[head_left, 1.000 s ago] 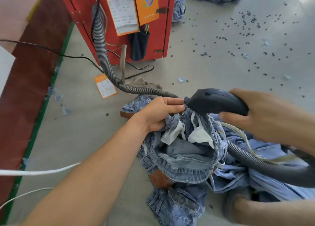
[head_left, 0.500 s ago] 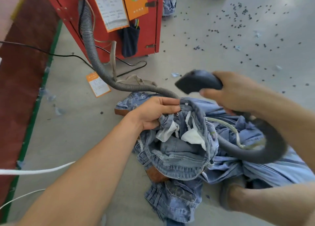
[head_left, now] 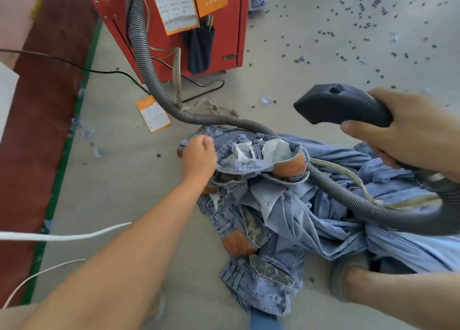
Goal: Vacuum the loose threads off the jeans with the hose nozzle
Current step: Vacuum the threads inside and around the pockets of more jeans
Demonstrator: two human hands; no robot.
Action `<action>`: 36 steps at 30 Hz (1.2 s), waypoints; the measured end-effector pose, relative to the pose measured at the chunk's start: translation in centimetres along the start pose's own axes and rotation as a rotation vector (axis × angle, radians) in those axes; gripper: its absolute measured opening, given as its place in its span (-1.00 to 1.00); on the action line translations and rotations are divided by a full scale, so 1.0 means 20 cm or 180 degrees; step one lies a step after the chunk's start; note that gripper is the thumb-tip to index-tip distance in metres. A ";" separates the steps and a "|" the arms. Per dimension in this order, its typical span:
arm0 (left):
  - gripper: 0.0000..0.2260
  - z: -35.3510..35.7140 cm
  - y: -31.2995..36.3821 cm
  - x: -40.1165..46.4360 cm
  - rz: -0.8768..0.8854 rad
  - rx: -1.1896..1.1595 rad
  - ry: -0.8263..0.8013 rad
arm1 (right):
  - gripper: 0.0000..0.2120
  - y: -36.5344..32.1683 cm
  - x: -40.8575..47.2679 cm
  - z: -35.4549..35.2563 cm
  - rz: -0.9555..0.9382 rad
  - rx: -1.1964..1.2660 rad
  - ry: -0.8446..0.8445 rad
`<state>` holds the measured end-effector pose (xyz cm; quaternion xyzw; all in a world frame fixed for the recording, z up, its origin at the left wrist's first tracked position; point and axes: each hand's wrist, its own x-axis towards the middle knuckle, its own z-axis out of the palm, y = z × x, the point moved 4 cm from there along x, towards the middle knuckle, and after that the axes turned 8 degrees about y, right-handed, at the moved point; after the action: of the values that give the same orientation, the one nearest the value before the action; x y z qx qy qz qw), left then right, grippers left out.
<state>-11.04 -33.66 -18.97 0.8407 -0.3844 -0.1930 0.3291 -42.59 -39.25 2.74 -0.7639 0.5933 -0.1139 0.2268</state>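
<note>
Since the earlier frames we lift the black plastic hose nozzle (head_left: 341, 105) up off the pile of light-blue denim jeans (head_left: 298, 205), and it hangs in the air above them, our right hand (head_left: 408, 130) wrapped around its rear end. Our left hand (head_left: 199, 157) slides to the waistband's left edge, fingers curled into the cloth, gripping it. Jeans lie heaped on the grey concrete floor (head_left: 124, 167), with the grey ribbed hose (head_left: 149, 63) running across them to the red metal cabinet (head_left: 161, 18).

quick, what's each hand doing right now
Left hand: curled on the waistband edge of the jeans.
Right hand: gripping the hose nozzle, held above the jeans.
</note>
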 end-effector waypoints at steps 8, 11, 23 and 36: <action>-0.46 0.10 -0.28 -0.31 -0.3288 -0.1579 -0.1846 | -0.83 0.04 0.00 0.11 -0.0106 -0.0419 -0.0415; -0.64 0.14 -0.25 -0.29 -0.3136 -0.2007 -0.1801 | -0.80 0.03 0.01 0.18 -0.0134 -0.0456 -0.0719; -0.78 0.15 -0.13 -0.24 -0.2932 -0.2769 -0.1813 | -0.79 -0.27 0.07 0.51 -0.0564 -0.0201 -0.0538; -0.89 0.04 0.06 -0.14 0.1262 0.0127 -0.1560 | -0.78 0.03 -0.03 0.19 -0.0691 -0.0595 -0.0551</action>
<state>-13.81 -32.38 -18.54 0.6841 -0.6123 -0.3143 0.2414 -41.54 -38.04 -0.90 -0.8483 0.4935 -0.0158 0.1914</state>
